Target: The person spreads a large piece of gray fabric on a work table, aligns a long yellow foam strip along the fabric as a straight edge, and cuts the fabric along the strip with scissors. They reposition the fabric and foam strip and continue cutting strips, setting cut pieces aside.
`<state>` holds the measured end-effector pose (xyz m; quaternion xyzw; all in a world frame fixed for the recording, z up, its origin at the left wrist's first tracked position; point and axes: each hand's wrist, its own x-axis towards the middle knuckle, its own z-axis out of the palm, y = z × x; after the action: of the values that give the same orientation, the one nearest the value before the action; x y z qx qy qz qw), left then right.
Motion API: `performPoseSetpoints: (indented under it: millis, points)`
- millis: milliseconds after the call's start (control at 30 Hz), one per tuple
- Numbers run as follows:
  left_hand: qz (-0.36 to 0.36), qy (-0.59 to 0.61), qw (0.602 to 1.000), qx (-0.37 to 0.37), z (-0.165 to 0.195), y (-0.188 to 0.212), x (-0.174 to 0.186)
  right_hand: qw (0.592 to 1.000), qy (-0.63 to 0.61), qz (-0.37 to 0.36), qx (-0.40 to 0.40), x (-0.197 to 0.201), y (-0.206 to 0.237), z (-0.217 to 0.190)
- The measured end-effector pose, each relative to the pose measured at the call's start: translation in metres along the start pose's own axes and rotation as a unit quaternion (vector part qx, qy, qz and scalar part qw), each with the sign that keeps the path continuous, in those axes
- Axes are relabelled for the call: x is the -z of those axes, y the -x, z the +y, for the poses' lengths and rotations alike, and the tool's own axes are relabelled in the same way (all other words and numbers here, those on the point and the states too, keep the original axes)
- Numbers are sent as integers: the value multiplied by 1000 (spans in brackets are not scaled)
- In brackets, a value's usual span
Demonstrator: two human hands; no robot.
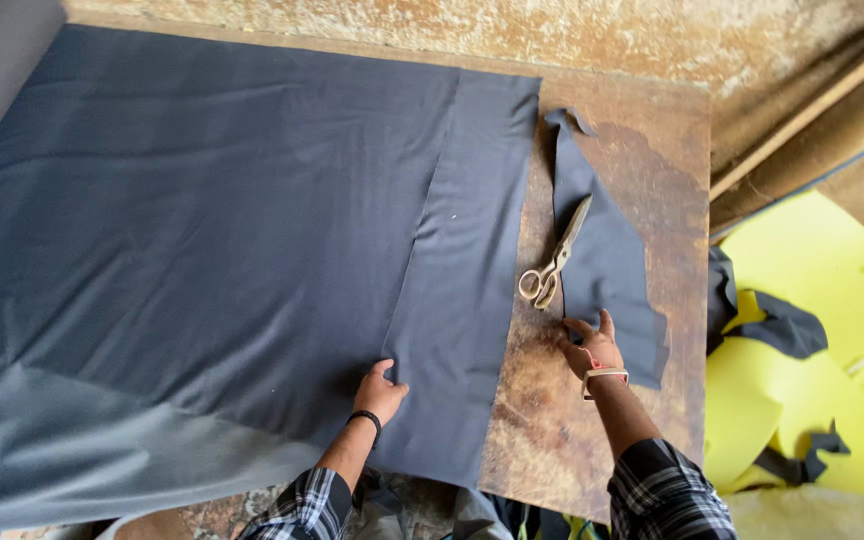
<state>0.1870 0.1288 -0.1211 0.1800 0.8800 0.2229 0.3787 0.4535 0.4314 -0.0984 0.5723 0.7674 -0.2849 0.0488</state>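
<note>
1. The wide sheet of dark grey cloth (212,220) lies spread across the worn brown wooden table (602,420); the left hand (380,392) presses flat on its near edge, fingers together, gripping nothing.
2. The right hand (590,347), fingers loosely spread, rests on the near end of a narrow cut strip of the same dark grey cloth (607,250), clamped on nothing.
3. A pair of pale metal scissors (555,262) lies just beyond the right hand, partly on the strip, blades shut.
4. Risk, as I judge it: dragging the strip could carry the scissors along and tip them off the table.
5. Further right of that hand, yellow foam sheets (832,330) carry dark cloth scraps (787,325).
</note>
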Motion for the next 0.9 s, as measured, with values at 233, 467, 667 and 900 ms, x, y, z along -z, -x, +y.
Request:
performPoseSetpoints:
  millis: [233, 467, 667, 900]
  points:
    - [128, -203, 968, 72, 46, 38, 17, 995, 93, 10, -17, 37, -41, 7]
    - [113, -192, 973, 55, 53, 42, 22, 989, 61, 96, -95, 74, -26, 7]
    - [116, -190, 975, 22, 42, 38, 9, 993, 4, 70, -97, 66, -32, 47]
    - [171, -211, 962, -21, 33, 47, -3, 755, -428, 462, -182, 44, 37, 159]
